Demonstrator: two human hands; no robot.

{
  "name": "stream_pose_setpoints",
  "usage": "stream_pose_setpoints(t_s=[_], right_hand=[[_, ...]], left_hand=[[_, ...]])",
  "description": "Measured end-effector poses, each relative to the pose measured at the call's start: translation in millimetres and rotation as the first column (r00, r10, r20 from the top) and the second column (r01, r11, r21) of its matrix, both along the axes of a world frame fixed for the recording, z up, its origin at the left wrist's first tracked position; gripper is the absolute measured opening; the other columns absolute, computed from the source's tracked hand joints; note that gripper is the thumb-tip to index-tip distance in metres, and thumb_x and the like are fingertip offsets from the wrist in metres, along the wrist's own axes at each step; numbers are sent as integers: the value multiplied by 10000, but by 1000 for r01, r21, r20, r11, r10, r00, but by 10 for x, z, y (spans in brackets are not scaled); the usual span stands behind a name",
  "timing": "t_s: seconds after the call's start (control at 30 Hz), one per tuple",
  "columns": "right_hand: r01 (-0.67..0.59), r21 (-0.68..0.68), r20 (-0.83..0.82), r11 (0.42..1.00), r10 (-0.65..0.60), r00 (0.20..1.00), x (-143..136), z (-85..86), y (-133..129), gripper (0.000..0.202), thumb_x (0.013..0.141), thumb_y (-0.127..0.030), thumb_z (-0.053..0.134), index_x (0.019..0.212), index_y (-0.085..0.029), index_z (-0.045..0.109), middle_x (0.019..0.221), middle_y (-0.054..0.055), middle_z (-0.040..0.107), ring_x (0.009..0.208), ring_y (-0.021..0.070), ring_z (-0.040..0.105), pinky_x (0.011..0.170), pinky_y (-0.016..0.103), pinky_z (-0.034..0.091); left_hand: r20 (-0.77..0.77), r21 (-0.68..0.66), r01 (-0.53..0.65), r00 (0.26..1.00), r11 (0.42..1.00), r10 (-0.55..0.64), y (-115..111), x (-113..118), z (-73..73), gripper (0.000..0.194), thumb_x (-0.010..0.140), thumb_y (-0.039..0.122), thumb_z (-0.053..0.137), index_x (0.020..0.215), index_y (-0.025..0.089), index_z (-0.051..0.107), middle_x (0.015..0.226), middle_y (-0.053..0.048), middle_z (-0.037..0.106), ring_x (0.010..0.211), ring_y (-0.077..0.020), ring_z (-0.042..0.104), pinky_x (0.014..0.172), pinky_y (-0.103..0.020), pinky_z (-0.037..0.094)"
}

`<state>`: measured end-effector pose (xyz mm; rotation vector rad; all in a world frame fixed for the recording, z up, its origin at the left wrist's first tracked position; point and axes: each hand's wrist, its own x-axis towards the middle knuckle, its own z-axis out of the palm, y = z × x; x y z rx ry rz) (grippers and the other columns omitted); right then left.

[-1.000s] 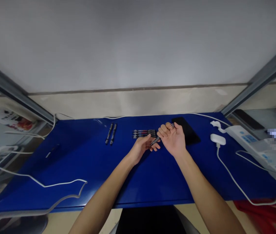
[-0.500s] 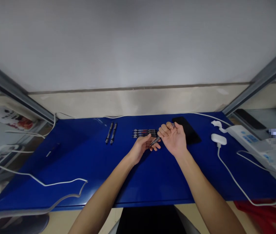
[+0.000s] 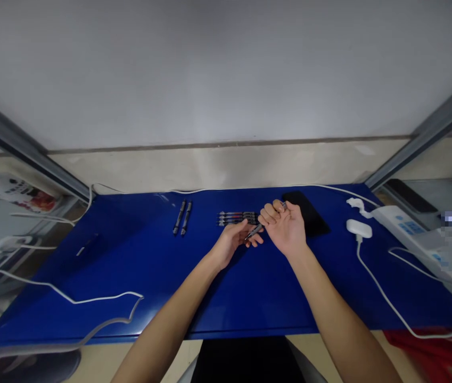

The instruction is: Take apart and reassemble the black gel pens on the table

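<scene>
My right hand [image 3: 284, 226] is closed around a grey pen [image 3: 254, 231], with the thumb near its upper end. Slanting down to the left, the pen points its tip into the hollow of my left hand [image 3: 233, 239]. The left fingers are loosely spread under and behind the tip, thumb apart from them; whether they touch the pen is hard to see. Just beyond the left hand, several pens [image 3: 231, 217] lie side by side in a row, partly hidden by the hands. Two dark pens [image 3: 182, 218] lie apart on the left.
A black flat pad or tablet [image 3: 309, 213] lies behind my right hand. To the right are a white charger case [image 3: 359, 229] on a cable and a white power strip [image 3: 413, 234]. White cable [image 3: 101, 300] crosses the left of the blue table [image 3: 162, 276]. A wall stands behind.
</scene>
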<state>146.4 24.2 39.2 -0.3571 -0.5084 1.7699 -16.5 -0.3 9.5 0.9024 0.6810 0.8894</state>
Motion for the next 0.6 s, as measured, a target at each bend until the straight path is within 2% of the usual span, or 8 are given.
stream_pose_setpoints(t_s=[0.27, 0.6], right_hand=[[-4, 6, -38, 1000, 4, 999, 1, 11, 1, 338, 951, -342, 386, 644, -220, 316, 612, -39, 227, 527, 139, 286, 541, 276, 375], [21, -12, 40, 1000, -20, 999, -9, 23, -9, 358, 943, -387, 402, 637, -224, 316, 615, -41, 223, 519, 140, 289, 532, 292, 379]], left_hand=[[4, -8, 11, 1000, 1000, -11, -6, 0, 1, 510, 922, 520, 480, 1029, 85, 722, 864, -141, 712, 723, -186, 603, 675, -290, 375], [-1, -13, -2, 1000, 1000, 2, 1, 8, 2, 532, 899, 552, 502, 986, 81, 734, 855, -145, 722, 700, -183, 606, 662, -294, 371]])
